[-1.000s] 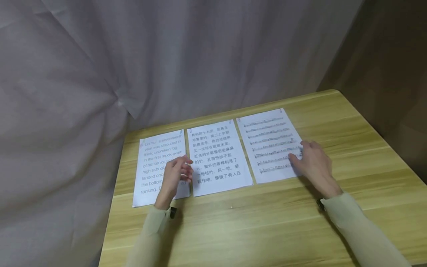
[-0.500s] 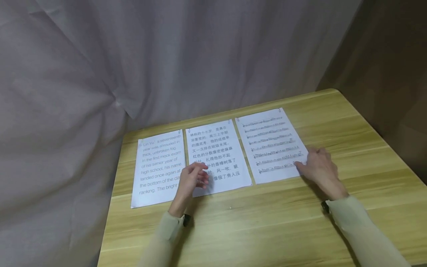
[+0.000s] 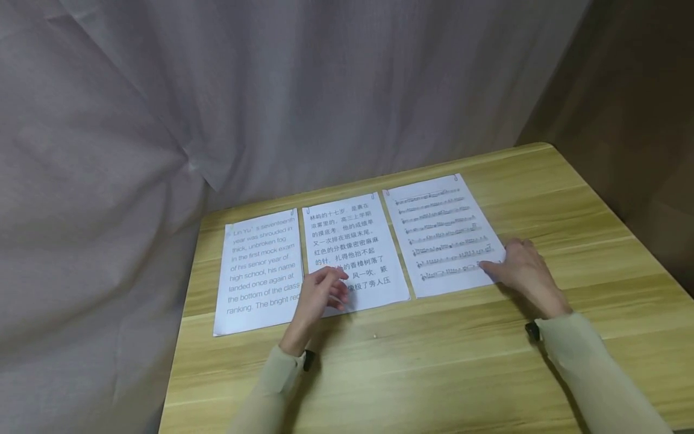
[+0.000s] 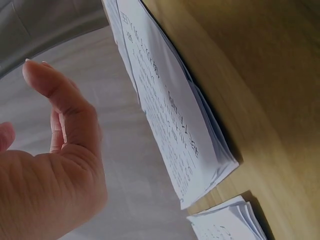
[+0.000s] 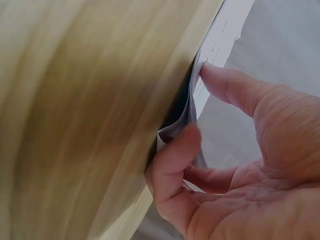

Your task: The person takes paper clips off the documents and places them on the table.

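Observation:
Three stacks of printed sheets lie side by side on the wooden table. English text is on the left stack [image 3: 257, 265], Chinese text on the middle stack [image 3: 352, 235], and staves of notes on the sheet music [image 3: 434, 223] at the right. My right hand [image 3: 528, 274] pinches the sheet music by its near right corner. In the right wrist view its thumb [image 5: 230, 87] presses on the top page, and the curled fingers bend the layered edge up. Loosely bent, my left hand [image 3: 320, 295] hovers over the middle stack's near left corner, holding nothing.
Paper clips [image 3: 374, 196] sit at the stacks' top corners. A grey curtain [image 3: 325, 90] hangs behind the table [image 3: 412, 374] and along its left. The table's right edge slants away toward a dark brown area.
My left hand has moved right, from over the English text to the Chinese text. My right hand has slid slightly right and nearer, to the sheet music's corner.

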The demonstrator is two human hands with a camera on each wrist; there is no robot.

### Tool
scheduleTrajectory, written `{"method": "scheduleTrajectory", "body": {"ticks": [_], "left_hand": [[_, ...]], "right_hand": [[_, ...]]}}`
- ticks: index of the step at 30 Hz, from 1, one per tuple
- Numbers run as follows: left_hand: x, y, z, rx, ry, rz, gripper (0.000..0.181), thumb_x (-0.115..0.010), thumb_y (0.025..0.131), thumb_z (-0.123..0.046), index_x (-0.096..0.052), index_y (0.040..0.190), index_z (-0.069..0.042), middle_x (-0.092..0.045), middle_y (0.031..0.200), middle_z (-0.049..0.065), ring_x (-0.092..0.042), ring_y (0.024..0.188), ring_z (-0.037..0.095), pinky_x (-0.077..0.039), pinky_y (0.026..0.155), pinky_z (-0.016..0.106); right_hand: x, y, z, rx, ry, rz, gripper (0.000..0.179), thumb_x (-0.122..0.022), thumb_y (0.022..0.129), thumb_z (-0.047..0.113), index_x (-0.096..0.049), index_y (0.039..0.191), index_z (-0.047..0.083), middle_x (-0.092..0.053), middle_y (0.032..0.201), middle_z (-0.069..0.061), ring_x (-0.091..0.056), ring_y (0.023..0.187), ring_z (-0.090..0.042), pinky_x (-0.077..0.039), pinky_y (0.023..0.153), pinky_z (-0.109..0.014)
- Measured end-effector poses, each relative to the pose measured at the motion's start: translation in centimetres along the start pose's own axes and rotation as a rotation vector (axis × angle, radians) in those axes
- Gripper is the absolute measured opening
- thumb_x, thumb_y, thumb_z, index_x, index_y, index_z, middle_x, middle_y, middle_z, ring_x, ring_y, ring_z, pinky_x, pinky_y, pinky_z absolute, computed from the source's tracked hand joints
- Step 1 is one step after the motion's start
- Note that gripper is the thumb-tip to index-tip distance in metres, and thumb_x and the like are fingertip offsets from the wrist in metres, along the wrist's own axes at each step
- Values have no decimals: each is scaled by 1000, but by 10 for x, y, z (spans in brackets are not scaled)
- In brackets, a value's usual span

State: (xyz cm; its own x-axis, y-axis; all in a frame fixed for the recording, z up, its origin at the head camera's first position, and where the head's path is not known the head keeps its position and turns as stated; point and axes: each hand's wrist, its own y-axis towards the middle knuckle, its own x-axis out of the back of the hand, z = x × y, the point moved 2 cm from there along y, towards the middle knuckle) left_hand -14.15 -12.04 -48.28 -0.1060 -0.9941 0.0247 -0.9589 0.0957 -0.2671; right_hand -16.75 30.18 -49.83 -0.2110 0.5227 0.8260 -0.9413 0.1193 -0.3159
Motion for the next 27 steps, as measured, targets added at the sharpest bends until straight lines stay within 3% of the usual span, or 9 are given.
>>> {"method": "scheduleTrajectory", "body": {"ticks": [7, 13, 17, 24, 27], "left_hand": [[-2, -2, 0, 4, 2, 17, 39, -57, 107, -21, -67, 114, 16, -74, 77, 11, -68, 60, 13, -59, 52, 26], [-3, -4, 0, 5, 5, 30, 39, -56, 105, -20, -67, 115, 16, -74, 80, 12, -68, 60, 12, -59, 52, 26], [-3, -4, 1, 8, 5, 37, 39, -56, 106, -21, -67, 116, 15, -74, 81, 13, -68, 61, 12, -59, 52, 26], [-4, -4, 3, 16, 7, 55, 40, -56, 106, -21, -67, 118, 15, -76, 85, 17, -69, 62, 14, -60, 54, 26], [-4, -5, 4, 20, 5, 64, 40, -57, 106, -21, -66, 118, 16, -76, 85, 16, -69, 62, 13, -61, 55, 26]], "right_hand": [[-3, -3, 4, 18, -21, -59, 66, -77, 97, 34, -55, 124, -22, -49, 111, -37, -46, 99, -49, -47, 77, -54], [-5, -6, 7, 41, -10, -104, 65, -79, 95, 30, -55, 127, -21, -47, 111, -37, -44, 99, -50, -44, 77, -55], [-5, -6, 6, 24, 35, -93, 68, -79, 95, 28, -52, 134, -21, -47, 117, -37, -47, 102, -49, -48, 78, -54], [-3, -1, 1, -35, 138, -35, 86, -78, 97, 25, -33, 154, -21, -55, 127, -41, -59, 108, -52, -55, 84, -57], [-1, 1, -2, -25, 136, -22, 76, -70, 102, 25, -38, 151, -22, -59, 127, -42, -61, 109, -51, -55, 84, -56]]}}
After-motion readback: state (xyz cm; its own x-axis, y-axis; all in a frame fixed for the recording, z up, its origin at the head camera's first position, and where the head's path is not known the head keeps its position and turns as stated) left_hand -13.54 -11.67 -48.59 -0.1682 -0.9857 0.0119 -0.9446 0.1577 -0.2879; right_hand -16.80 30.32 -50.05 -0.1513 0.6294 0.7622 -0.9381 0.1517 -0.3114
